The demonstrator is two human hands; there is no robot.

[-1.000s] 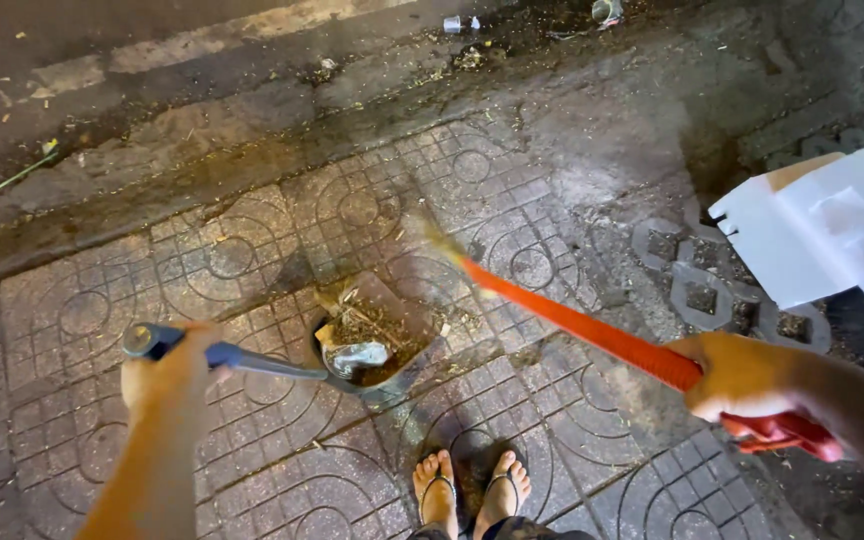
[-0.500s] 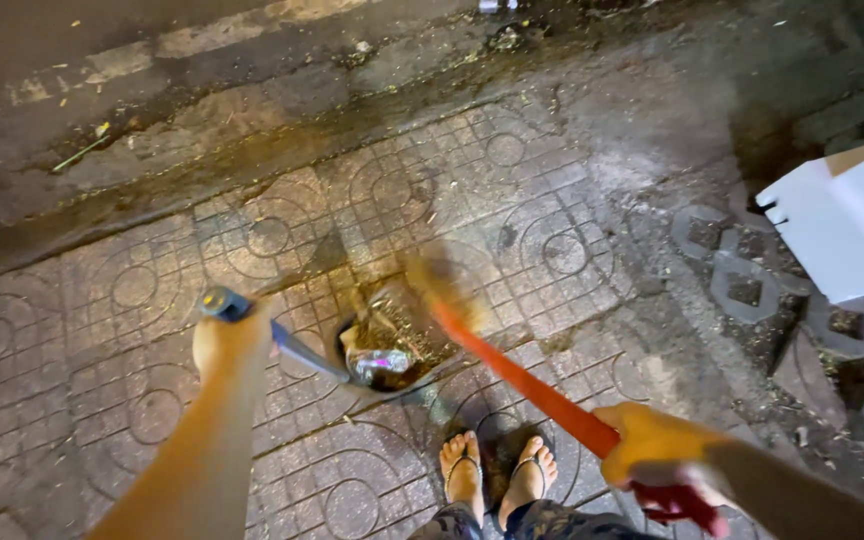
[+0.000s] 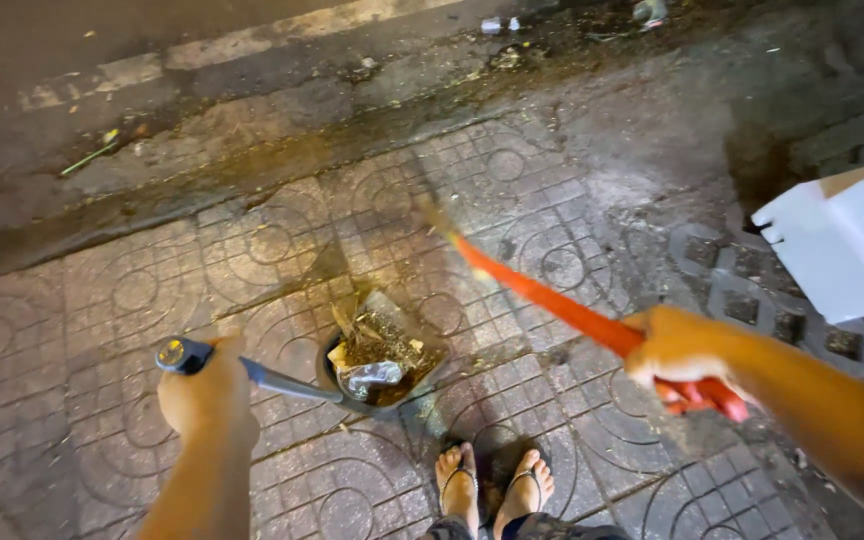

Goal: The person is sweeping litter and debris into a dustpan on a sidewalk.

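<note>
1. Biggest item is the broom (image 3: pixel 552 300). One of them, long orange stick running from about 4 o'clock up toward the middle, bristle end blurred near 12 o'clock of the dustpan. Looks light and stiff, plastic-coated so probably a bit slick if wet. The right hand (image 3: pixel 677 350) is wrapped tight around it near the top end, fingers fully curled, which seems the sensible spot for leverage.

2. White foam box (image 3: pixel 842 240), one, at 3 o'clock on the edge of the view. Well apart from both hands. I'd guess featherweight and crumbly.

3. Dustpan (image 3: pixel 377 360), one, sitting on the tiled pavement (image 3: pixel 102 300) dead centre, just at 12 o'clock of the feet (image 3: pixel 492 485) (two, in sandals). Long grey-blue handle sticks out toward 9 o'clock, and the left hand (image 3: pixel 207 390) is closed in a fist around it near the capped end. Looks like rigid metal or hard plastic, not heavy, but it'll tip if the handle twists, so a firm grip makes sense.

4. Inside the pan: dry leaves and grit, plus one crumpled shiny wrapper (image 3: pixel 367 378). All light, loose stuff that'd spill or blow easily.

5. Small litter along the gutter (image 3: pixel 252 110) at 12 o'clock, a few bits, too small to count properly.
</note>
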